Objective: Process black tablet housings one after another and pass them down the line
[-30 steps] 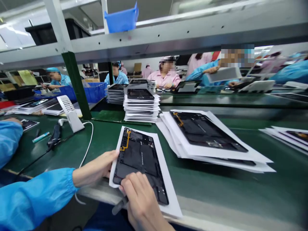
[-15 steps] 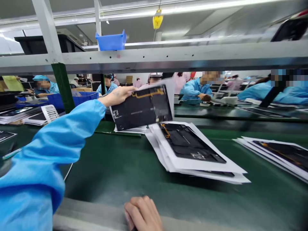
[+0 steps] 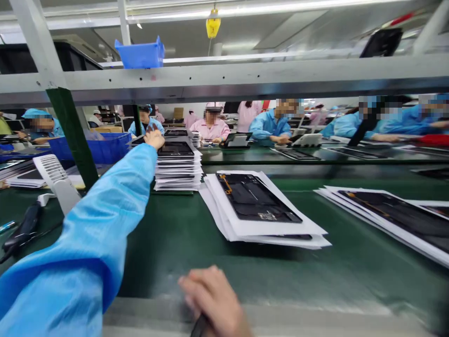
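From the head view, the left hand (image 3: 153,138) reaches forward, fingers spread and holding nothing, just beside a stack of black tablet panels on white paper (image 3: 178,169), its long axis pointing away. The right hand (image 3: 210,299) curls near the bench edge (image 3: 280,314), its hold unclear.

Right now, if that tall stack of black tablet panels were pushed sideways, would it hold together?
Probably not for long. The stack of black tablet panels stands tall and narrow, so it would likely tip. Its white sheets look smooth and sit unevenly, so layers may slide apart rather than move as one block.
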Demonstrator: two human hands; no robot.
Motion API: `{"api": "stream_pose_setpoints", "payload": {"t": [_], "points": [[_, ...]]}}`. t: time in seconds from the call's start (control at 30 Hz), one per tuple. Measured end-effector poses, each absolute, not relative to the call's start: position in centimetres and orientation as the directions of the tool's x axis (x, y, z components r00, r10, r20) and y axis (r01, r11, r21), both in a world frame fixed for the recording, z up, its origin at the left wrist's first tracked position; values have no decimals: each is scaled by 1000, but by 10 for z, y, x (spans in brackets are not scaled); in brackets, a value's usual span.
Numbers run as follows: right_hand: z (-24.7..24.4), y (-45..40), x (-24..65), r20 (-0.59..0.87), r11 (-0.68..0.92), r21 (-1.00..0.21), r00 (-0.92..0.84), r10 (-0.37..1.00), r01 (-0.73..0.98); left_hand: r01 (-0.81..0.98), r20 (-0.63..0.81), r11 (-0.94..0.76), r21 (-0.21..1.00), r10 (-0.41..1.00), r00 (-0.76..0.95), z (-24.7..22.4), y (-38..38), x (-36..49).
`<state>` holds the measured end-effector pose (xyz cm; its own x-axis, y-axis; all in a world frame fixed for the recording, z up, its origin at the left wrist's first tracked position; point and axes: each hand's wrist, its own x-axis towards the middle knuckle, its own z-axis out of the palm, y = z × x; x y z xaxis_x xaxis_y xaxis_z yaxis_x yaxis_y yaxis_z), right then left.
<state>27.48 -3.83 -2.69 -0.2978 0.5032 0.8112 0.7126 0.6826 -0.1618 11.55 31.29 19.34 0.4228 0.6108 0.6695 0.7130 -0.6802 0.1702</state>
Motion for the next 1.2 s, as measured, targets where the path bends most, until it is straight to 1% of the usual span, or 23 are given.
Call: {"api": "stream_pose_setpoints", "payload": {"t": [0.07,0.1,0.13,0.2,0.27,0.37,0.43,0.53,0.6,0.7,0.8,0.87,0.97,1.07,1.13,1.2], "points": [[-1,-26,319,810,600,-116,-274,518,791,721,692,-673,164,599,402,187,307,125],[12,-17,343,803,541,-66,-277,527,839,709,699,-689,148,581,418,182,301,131],[23,-7,367,774,449,-25,-267,574,893,682,694,-722,119,552,463,174,292,136],[41,11,406,722,388,-16,-258,642,921,580,645,-814,37,463,609,151,264,146],[50,25,429,639,406,6,-316,701,914,428,539,-903,-40,341,770,121,227,154],[52,30,435,541,444,34,-390,745,895,256,416,-963,-87,199,888,76,172,159],[52,26,431,507,450,47,-409,758,892,199,373,-976,-83,155,915,56,148,159],[55,14,428,464,467,62,-440,769,882,173,350,-984,-37,149,925,45,132,154],[59,9,430,427,490,77,-473,771,868,174,348,-985,17,169,922,46,130,150],[64,7,431,398,507,93,-499,770,857,179,350,-975,131,215,912,50,130,144],[67,13,432,400,530,77,-513,760,845,187,347,-941,281,281,895,54,131,144],[69,18,434,415,554,49,-521,746,831,198,334,-893,404,345,877,56,134,147],[73,26,438,485,568,0,-497,719,823,233,260,-751,619,475,841,59,145,162],[78,31,435,615,543,-40,-408,675,839,237,150,-538,809,579,801,62,158,195],[78,29,423,679,542,-47,-372,634,839,194,126,-408,892,636,761,65,164,220],[73,22,403,698,573,-32,-393,599,819,124,142,-315,941,698,702,70,164,237]]}}
